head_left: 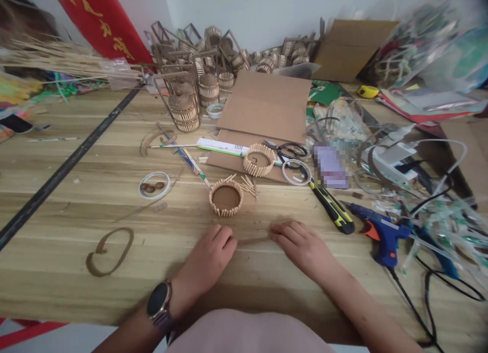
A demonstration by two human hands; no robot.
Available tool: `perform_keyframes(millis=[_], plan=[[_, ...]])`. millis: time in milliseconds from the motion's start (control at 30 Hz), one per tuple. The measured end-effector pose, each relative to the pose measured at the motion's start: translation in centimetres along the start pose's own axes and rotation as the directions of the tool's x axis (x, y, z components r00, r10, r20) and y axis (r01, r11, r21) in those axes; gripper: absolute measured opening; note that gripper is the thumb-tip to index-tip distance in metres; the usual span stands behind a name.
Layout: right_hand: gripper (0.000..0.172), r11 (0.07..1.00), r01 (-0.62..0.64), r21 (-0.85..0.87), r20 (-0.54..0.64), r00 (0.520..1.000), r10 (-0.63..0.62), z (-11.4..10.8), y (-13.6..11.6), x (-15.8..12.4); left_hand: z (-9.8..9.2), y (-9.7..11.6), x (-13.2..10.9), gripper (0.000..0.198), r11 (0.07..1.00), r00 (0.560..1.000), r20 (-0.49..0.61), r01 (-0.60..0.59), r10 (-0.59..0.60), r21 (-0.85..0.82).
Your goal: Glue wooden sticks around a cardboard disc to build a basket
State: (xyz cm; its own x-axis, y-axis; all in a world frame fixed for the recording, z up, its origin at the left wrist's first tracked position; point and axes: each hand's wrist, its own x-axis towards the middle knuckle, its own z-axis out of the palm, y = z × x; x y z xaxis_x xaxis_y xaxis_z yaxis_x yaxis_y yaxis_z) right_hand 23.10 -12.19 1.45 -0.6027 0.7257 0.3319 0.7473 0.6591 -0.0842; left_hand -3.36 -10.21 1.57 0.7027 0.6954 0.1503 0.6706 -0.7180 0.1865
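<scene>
A thin brown strip (253, 239) is stretched low over the table between my two hands. My left hand (213, 248), with a watch on its wrist, pinches one end. At the other end the fingers of my right hand (299, 243) are closed on the strip. Just beyond my left hand sits a small round basket (226, 199) with a brown base and a wall of short upright sticks. Behind it to the right stands a similar stick ring (259, 160). Several loose sticks (248, 185) lie between them.
A curled brown strip (110, 251) lies at left, near a white tape ring (154, 185) holding brown discs. To the right are a yellow-black utility knife (333, 205), scissors (292, 152) and a blue glue gun (381, 231) with its cord. Cardboard (267, 106) and finished baskets (183, 111) stand behind.
</scene>
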Motion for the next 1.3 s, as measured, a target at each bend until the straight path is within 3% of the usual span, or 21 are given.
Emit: perform_keyframes(millis=[100,233,500,667,1000,1133,1300], plan=[[0.03,0.998,0.025,-0.056,-0.001,1.0,-0.025,0.0,-0.1,-0.7,0.5,0.0,-0.6,0.016,0.992,0.993,0.073,-0.093,0.087,0.08],[0.033,0.996,0.008,-0.088,-0.004,1.0,-0.009,-0.3,0.4,-1.9,0.9,0.0,-1.5,0.026,0.986,0.987,0.105,-0.134,0.124,0.096],[0.028,0.996,-0.026,-0.09,0.053,0.998,0.031,-1.2,1.0,-2.8,0.3,0.2,-1.0,0.023,0.994,0.991,0.102,-0.088,0.081,0.066],[0.022,0.993,-0.075,-0.086,0.097,0.992,0.084,-1.5,0.6,-2.3,0.4,0.6,-0.5,0.019,0.988,0.986,0.161,-0.068,0.045,0.141],[0.015,0.993,-0.064,-0.102,0.148,0.986,0.078,-2.0,0.8,-1.6,2.7,0.9,-0.4,0.024,0.948,0.993,0.118,-0.027,-0.011,0.317],[0.018,0.991,-0.031,-0.127,0.142,0.989,0.05,-2.3,0.9,-0.9,2.8,0.8,-0.3,0.026,0.95,0.99,0.139,-0.028,-0.016,0.312],[0.016,0.997,-0.06,-0.053,0.196,0.978,0.069,-2.9,1.0,0.2,2.6,1.0,-0.1,0.03,0.944,0.997,0.078,-0.02,-0.006,0.331]])
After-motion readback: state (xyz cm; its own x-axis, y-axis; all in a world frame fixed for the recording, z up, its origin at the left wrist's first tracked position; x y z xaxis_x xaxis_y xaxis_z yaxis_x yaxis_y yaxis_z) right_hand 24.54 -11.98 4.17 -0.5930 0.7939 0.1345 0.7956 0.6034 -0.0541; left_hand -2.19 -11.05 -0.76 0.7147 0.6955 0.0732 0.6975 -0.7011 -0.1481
